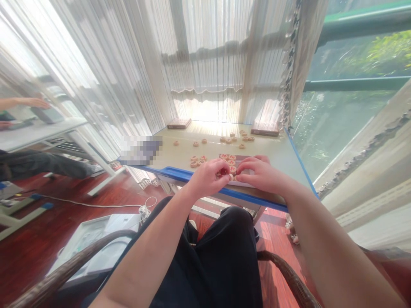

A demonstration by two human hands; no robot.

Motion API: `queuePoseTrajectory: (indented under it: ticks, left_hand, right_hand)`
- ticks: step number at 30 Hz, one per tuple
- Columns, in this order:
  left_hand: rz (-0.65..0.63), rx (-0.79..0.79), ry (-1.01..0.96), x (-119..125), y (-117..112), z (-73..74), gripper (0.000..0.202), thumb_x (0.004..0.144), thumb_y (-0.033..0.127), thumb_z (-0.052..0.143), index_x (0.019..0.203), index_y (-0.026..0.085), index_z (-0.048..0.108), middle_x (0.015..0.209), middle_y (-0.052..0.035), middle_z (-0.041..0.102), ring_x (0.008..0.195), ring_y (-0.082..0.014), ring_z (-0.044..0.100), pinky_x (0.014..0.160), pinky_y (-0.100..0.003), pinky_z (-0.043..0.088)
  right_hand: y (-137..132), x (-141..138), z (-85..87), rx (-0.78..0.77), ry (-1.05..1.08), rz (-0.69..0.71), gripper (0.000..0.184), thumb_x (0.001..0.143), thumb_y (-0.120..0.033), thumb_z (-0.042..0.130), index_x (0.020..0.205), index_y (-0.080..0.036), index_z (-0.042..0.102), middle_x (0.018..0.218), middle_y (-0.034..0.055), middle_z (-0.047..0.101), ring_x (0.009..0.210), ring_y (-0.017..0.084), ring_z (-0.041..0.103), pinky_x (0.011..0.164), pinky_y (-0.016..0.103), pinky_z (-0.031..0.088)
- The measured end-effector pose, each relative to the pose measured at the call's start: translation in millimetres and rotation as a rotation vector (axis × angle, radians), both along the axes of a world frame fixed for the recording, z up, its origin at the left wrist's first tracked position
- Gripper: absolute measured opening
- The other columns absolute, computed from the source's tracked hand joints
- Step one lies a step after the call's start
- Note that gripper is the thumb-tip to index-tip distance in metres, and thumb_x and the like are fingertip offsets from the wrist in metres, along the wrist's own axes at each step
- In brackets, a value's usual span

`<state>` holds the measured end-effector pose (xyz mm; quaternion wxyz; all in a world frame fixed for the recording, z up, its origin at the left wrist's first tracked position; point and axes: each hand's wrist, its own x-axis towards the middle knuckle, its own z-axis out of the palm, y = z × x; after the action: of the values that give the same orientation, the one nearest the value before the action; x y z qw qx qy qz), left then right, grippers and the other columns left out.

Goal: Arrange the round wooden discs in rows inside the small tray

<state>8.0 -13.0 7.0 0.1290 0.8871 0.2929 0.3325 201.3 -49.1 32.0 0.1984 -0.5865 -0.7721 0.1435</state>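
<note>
Lengthwise, the box (242, 184) runs left to right.

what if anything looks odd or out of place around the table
Nothing looks spilled or damaged. A white cable trails across the floor and bunches into a tangle, which looks untidy. Some round pieces lie scattered on the table, unlike those grouped in the box.

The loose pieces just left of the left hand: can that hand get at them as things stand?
Probably yes: these round pieces lie on the tabletop close beside the left hand, with nothing seen standing between. Its fingertips are at the open box, so it would likely have to turn back first.
</note>
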Motion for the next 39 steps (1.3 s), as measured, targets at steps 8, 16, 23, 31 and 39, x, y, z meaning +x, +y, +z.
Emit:
queuePoseTrajectory:
  ticks: [8, 16, 23, 31, 39]
  left_hand:
    - [-0.014, -0.023, -0.011, -1.0, -1.2, 1.9, 0.006, 0.078, 0.020, 0.055, 0.082, 0.018, 0.058, 0.078, 0.0001, 0.059, 0.073, -0.0124, 0.054, 0.067, -0.025, 0.043]
    - [-0.035, -0.007, -0.068, 0.1, 0.0, -0.5, 0.005, 0.077, 0.017, 0.056, 0.080, 0.018, 0.060, 0.081, 0.0002, 0.059, 0.077, -0.0116, 0.055, 0.074, -0.024, 0.044]
    - [-0.079, -0.025, -0.126, -0.5, 1.0, -2.7, 0.009, 0.077, 0.013, 0.055, 0.080, 0.018, 0.063, 0.079, 0.0001, 0.065, 0.076, -0.0107, 0.057, 0.072, -0.022, 0.044]
    - [-0.074, -0.074, -0.137, -1.5, 0.9, -1.2, 0.007, 0.076, 0.017, 0.060, 0.079, 0.018, 0.066, 0.074, 0.0010, 0.064, 0.066, -0.0084, 0.052, 0.063, -0.020, 0.041]
    - [0.056, -0.265, -0.306, -4.0, 5.1, -4.0, 0.017, 0.076, 0.034, 0.063, 0.080, 0.018, 0.063, 0.050, 0.0075, 0.039, 0.046, -0.0062, 0.036, 0.048, -0.019, 0.031]
  right_hand:
    - [-0.9, -0.3, 1.8, -0.012, -0.002, -0.009, 0.025, 0.076, -0.042, 0.053, 0.080, -0.027, 0.072, 0.104, 0.0019, 0.065, 0.120, 0.028, 0.041, 0.107, 0.044, 0.022]
    - [0.4, 0.3, -0.1, 0.001, 0.009, -0.013, 0.025, 0.075, -0.044, 0.054, 0.081, -0.028, 0.073, 0.103, 0.0024, 0.065, 0.119, 0.028, 0.041, 0.106, 0.043, 0.024]
    - [1.6, 1.6, -2.1, 0.000, 0.003, -0.017, 0.024, 0.075, -0.043, 0.054, 0.080, -0.029, 0.072, 0.102, 0.0018, 0.065, 0.120, 0.029, 0.039, 0.107, 0.043, 0.023]
    - [2.0, 0.9, -2.4, -0.002, 0.002, -0.014, 0.023, 0.076, -0.042, 0.054, 0.081, -0.028, 0.072, 0.103, 0.0010, 0.066, 0.120, 0.027, 0.039, 0.107, 0.041, 0.022]
    - [2.2, 1.0, -1.3, -0.017, -0.009, -0.021, 0.022, 0.075, -0.042, 0.056, 0.081, -0.029, 0.072, 0.104, 0.0012, 0.066, 0.121, 0.028, 0.039, 0.107, 0.042, 0.023]
